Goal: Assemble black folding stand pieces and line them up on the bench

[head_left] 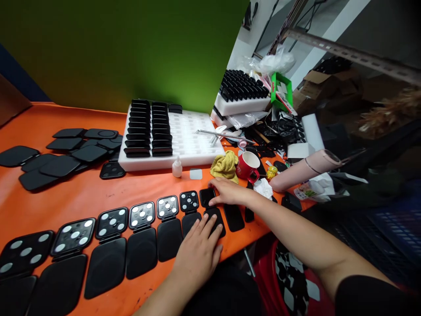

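Note:
A row of black hinged two-part plates lies unfolded along the orange table. Several upper squares, such as this dotted square (141,215), carry white round dots. My left hand (199,250) rests palm down, fingers apart, its fingertips on a lower black panel (215,219). At the row's right end my right hand (226,191) has its thumb and fingers curled on the edges of a black square plate (206,197), which shows no white dots. A further dark panel (234,218) lies below the right wrist.
A white foam tray (194,153) with upright black pieces stands behind the row. Near it are a small white dropper bottle (176,167), a yellow cloth (225,166) and a red mug (247,166). Loose black plates (62,165) pile at left. Clutter and a pink roll (305,170) crowd the right.

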Action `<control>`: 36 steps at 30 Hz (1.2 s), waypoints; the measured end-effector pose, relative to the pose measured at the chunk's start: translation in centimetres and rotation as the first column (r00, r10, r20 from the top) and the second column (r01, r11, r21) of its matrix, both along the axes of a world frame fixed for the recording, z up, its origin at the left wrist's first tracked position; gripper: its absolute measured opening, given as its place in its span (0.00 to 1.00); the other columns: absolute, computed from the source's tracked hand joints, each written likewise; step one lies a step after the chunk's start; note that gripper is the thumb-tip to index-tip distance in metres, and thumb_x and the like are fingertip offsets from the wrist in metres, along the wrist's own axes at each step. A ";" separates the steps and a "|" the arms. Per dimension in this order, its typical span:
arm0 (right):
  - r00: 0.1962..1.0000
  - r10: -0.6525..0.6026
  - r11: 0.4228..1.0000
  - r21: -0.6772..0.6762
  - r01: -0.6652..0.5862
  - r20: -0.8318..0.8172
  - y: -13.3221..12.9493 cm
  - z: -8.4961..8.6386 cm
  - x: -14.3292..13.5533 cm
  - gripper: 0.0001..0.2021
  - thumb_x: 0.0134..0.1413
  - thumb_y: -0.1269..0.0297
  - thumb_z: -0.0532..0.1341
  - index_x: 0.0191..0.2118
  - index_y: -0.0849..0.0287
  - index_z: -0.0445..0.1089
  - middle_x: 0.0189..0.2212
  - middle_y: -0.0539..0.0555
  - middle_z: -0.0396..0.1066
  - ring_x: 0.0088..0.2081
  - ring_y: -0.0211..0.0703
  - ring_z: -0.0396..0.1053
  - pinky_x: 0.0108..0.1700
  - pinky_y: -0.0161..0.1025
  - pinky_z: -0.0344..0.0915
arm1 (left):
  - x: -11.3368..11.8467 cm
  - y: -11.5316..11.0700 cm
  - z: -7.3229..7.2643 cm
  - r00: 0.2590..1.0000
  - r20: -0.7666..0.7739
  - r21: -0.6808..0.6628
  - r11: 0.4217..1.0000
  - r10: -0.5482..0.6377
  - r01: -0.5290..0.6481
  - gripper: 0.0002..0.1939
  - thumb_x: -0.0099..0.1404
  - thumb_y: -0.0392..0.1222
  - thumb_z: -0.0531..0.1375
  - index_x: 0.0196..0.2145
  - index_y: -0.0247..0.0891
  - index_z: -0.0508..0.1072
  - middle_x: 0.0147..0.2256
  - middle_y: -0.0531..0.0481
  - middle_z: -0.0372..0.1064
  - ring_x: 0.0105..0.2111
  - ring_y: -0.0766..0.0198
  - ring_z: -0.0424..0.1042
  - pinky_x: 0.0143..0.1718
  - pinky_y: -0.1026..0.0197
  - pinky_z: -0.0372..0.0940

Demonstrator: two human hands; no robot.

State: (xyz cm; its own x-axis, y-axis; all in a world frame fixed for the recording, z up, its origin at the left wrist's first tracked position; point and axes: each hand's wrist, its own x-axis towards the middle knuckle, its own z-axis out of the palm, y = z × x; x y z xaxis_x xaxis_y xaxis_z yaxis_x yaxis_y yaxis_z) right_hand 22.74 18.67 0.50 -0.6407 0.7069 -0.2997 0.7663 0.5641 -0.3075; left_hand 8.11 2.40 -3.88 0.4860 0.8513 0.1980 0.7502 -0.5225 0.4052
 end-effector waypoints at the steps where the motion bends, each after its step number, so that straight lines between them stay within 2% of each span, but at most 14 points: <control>1: 1.000 -0.008 1.000 -0.010 0.008 0.013 0.1 -0.3 0.2 0.29 0.35 0.48 0.66 0.43 0.59 0.63 0.38 0.55 0.65 0.40 0.45 0.63 0.38 0.36 0.59 | 0.0 0.0 0.0 1.000 -0.008 -0.011 1.000 -0.001 0.001 0.22 0.63 0.45 0.51 0.54 0.42 0.61 0.58 0.45 0.54 0.57 0.51 0.53 0.55 0.46 0.54; 6: 0.996 -0.035 0.999 -0.035 0.038 0.080 1.6 -1.3 -0.5 0.30 0.28 0.43 0.67 0.37 0.58 0.64 0.34 0.54 0.64 0.35 0.46 0.63 0.31 0.35 0.56 | 0.1 0.4 0.3 1.000 -0.009 -0.079 0.997 0.014 -0.015 0.21 0.63 0.47 0.50 0.53 0.44 0.63 0.57 0.49 0.56 0.57 0.53 0.54 0.55 0.48 0.55; 12: 0.990 -0.095 0.995 0.002 0.095 0.103 1.4 -1.6 -1.6 0.32 0.27 0.38 0.64 0.36 0.57 0.64 0.32 0.54 0.65 0.35 0.49 0.63 0.29 0.36 0.54 | 0.2 0.6 0.6 1.000 0.005 -0.041 0.999 0.001 -0.001 0.20 0.62 0.45 0.52 0.52 0.43 0.64 0.56 0.47 0.58 0.56 0.52 0.56 0.53 0.47 0.57; 15: 0.990 -0.115 0.993 0.042 0.112 0.077 0.7 -1.3 -1.5 0.30 0.30 0.39 0.63 0.36 0.58 0.65 0.34 0.56 0.66 0.36 0.49 0.64 0.30 0.36 0.55 | 0.2 0.4 0.7 1.000 0.001 -0.020 1.000 0.008 -0.008 0.20 0.61 0.45 0.53 0.52 0.42 0.65 0.56 0.47 0.58 0.56 0.51 0.56 0.53 0.47 0.57; 18: 0.996 -0.085 0.996 0.044 0.083 0.038 0.7 -0.9 -1.1 0.21 0.41 0.46 0.63 0.35 0.59 0.66 0.33 0.54 0.68 0.34 0.44 0.65 0.31 0.35 0.56 | 0.2 0.1 0.6 1.000 -0.009 -0.010 1.000 0.010 -0.010 0.21 0.61 0.45 0.52 0.52 0.42 0.64 0.57 0.46 0.57 0.56 0.51 0.55 0.54 0.46 0.56; 21: 0.998 -0.067 0.994 0.080 0.068 -0.014 1.3 -0.7 -1.4 0.10 0.56 0.58 0.55 0.36 0.59 0.67 0.34 0.53 0.68 0.36 0.39 0.65 0.37 0.33 0.57 | 0.1 -0.1 0.4 1.000 0.011 -0.014 1.000 0.009 -0.009 0.21 0.63 0.46 0.50 0.53 0.43 0.62 0.58 0.48 0.55 0.57 0.52 0.53 0.55 0.46 0.55; 23: 0.995 -0.083 0.986 0.144 0.090 -0.049 1.7 -0.7 -2.3 0.12 0.60 0.62 0.49 0.42 0.59 0.66 0.40 0.55 0.67 0.42 0.39 0.64 0.43 0.34 0.56 | 0.0 -0.2 0.4 1.000 0.024 -0.021 1.000 0.012 -0.011 0.21 0.63 0.46 0.50 0.54 0.43 0.61 0.58 0.48 0.55 0.58 0.52 0.52 0.55 0.46 0.54; 26: 0.993 -0.101 0.968 0.223 0.114 -0.065 2.4 -1.0 -4.0 0.16 0.58 0.58 0.52 0.49 0.59 0.62 0.46 0.58 0.62 0.47 0.45 0.61 0.46 0.38 0.55 | -0.1 -0.5 0.6 0.999 0.040 -0.015 1.000 0.007 -0.006 0.21 0.64 0.44 0.49 0.54 0.42 0.61 0.57 0.48 0.56 0.58 0.53 0.52 0.55 0.46 0.54; 29: 0.995 -0.094 0.959 0.265 0.103 -0.043 2.9 -1.4 -5.2 0.18 0.53 0.54 0.57 0.45 0.61 0.66 0.43 0.60 0.63 0.45 0.50 0.62 0.45 0.41 0.57 | -0.4 -0.8 1.3 0.997 0.081 -0.002 1.000 0.011 -0.011 0.18 0.64 0.42 0.48 0.51 0.43 0.64 0.55 0.50 0.60 0.57 0.56 0.54 0.56 0.48 0.54; 33: 0.998 -0.060 0.954 0.293 0.065 -0.029 3.2 -1.3 -5.5 0.15 0.57 0.56 0.52 0.40 0.62 0.68 0.38 0.61 0.66 0.43 0.51 0.63 0.45 0.42 0.57 | -1.8 -1.1 2.2 0.995 0.083 -0.018 0.999 0.047 -0.046 0.16 0.64 0.41 0.48 0.48 0.45 0.67 0.51 0.52 0.65 0.53 0.59 0.61 0.55 0.49 0.55; 36: 0.997 -0.069 0.948 0.310 0.079 -0.045 3.1 -0.5 -5.2 0.14 0.60 0.60 0.48 0.40 0.62 0.66 0.37 0.61 0.67 0.43 0.49 0.62 0.44 0.42 0.56 | -3.5 -1.1 2.0 0.994 0.020 -0.006 0.994 0.109 -0.109 0.17 0.63 0.40 0.49 0.49 0.44 0.66 0.51 0.50 0.65 0.52 0.57 0.62 0.54 0.46 0.56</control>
State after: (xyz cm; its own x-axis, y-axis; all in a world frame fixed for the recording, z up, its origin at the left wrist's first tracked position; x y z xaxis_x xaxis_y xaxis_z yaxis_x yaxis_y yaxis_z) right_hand 17.56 21.80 -0.03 -0.5888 0.8074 -0.0369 0.8019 0.5778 -0.1518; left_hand 4.64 1.35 -1.85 0.3861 0.8999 0.2027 0.7943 -0.4361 0.4231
